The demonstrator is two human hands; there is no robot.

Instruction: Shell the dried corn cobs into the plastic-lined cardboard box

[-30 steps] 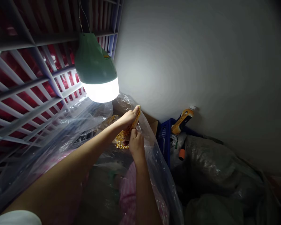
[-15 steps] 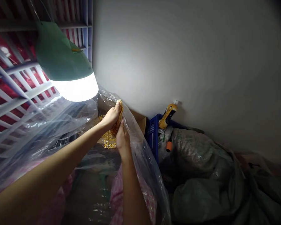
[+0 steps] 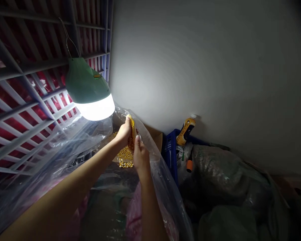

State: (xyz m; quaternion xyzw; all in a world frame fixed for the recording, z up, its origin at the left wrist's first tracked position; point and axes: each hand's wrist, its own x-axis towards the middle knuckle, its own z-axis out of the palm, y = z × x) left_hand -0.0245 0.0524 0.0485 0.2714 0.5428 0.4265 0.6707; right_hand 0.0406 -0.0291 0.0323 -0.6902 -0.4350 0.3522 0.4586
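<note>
A yellow corn cob (image 3: 132,131) stands nearly upright between both my hands. My left hand (image 3: 123,132) is wrapped round its upper part, thumb on top. My right hand (image 3: 140,154) grips its lower end from the near side, fingers closed. Under the cob lies a heap of loose corn kernels (image 3: 125,156) inside a cardboard box (image 3: 154,136). Clear plastic sheeting (image 3: 163,187) drapes around the box and over my forearms' surroundings.
A green hanging lamp (image 3: 89,90) glows just left of my hands, in front of a white window grille (image 3: 27,110). A blue crate (image 3: 171,150) holds a yellow bottle (image 3: 186,131) and an orange-capped item (image 3: 189,165). Dark sacks (image 3: 223,187) fill the right; a white wall rises behind.
Both hands stay shut on the cob, and the cob has turned more upright. The view swung left, then back right, shifting the lamp in the picture.
</note>
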